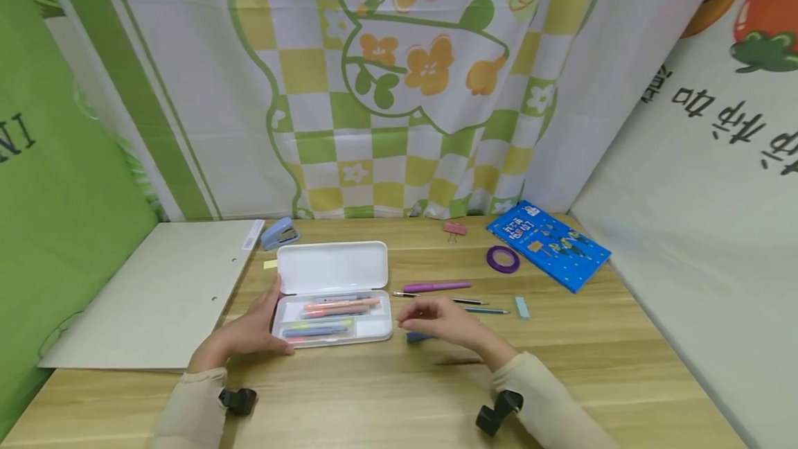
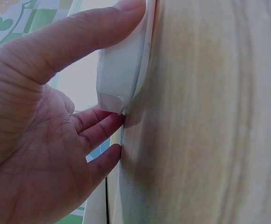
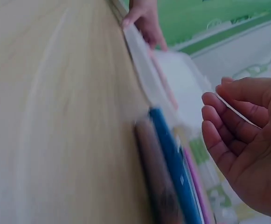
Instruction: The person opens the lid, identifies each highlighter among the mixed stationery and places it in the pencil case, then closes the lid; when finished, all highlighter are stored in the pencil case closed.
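Observation:
An open white pencil case (image 1: pixel 333 296) lies on the wooden table (image 1: pixel 386 393), lid (image 1: pixel 332 267) folded back, with several pens in its tray. My left hand (image 1: pixel 277 324) holds its left front corner. In the left wrist view the thumb (image 2: pixel 79 37) presses the case's edge (image 2: pixel 121 74) and the fingers (image 2: pixel 98 130) touch its end. My right hand (image 1: pixel 414 314) hovers just right of the case, fingers loosely curved and palm empty (image 3: pixel 219 107). Under it lies a small dark blue thing (image 1: pixel 419 337), blurred in the right wrist view (image 3: pixel 172 158).
Right of the case lie a pink pen (image 1: pixel 436 287), a thin dark pen (image 1: pixel 464 301), a teal pencil (image 1: pixel 486 310) and a pale blue eraser (image 1: pixel 521 307). Behind are a purple tape ring (image 1: pixel 502 259), a blue book (image 1: pixel 548 244), a pink clip (image 1: pixel 454 229) and a blue stapler (image 1: pixel 279 233). A white board (image 1: pixel 162 289) lies left.

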`<state>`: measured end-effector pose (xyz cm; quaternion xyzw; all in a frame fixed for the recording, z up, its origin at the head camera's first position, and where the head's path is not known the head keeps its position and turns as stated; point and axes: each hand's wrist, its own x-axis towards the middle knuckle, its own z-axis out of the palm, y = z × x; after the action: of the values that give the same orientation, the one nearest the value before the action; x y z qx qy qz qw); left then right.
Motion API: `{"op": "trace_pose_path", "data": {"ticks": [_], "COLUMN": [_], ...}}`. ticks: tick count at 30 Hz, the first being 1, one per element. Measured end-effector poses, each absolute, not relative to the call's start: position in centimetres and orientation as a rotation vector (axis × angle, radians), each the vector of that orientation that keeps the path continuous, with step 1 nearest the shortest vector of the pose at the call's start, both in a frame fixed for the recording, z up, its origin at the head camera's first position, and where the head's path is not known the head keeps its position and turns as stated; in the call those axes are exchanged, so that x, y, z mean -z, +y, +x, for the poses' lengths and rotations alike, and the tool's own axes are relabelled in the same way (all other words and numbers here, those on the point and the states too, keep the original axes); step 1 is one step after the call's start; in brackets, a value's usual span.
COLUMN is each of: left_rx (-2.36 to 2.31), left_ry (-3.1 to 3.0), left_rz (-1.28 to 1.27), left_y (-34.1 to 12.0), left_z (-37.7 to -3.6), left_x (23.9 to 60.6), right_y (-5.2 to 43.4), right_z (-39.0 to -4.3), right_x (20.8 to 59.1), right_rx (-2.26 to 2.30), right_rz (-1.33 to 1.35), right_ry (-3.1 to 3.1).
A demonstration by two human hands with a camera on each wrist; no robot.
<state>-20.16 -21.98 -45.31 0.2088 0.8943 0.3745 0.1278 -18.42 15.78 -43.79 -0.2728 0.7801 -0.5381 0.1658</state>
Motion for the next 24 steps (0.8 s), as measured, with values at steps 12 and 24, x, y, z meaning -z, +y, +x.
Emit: {"op": "trace_pose_path", "data": {"ticks": [12, 24], "left_rx": [-1.081, -1.06], "left_ry": [2.602, 2.609], "left_rz": [0.609, 0.621], "left_y": [-22.1, -22.2], "left_z": [-20.3, -20.5], "left_x": [45.5, 45.8], "right_y": [24.6, 24.7], "right_z": [-15.9, -15.4], "right_x": [45.4, 46.1], "right_rx": [1.282, 1.221], "right_rz": [-0.633, -0.658], "right_ry": [2.346, 2.415]}}
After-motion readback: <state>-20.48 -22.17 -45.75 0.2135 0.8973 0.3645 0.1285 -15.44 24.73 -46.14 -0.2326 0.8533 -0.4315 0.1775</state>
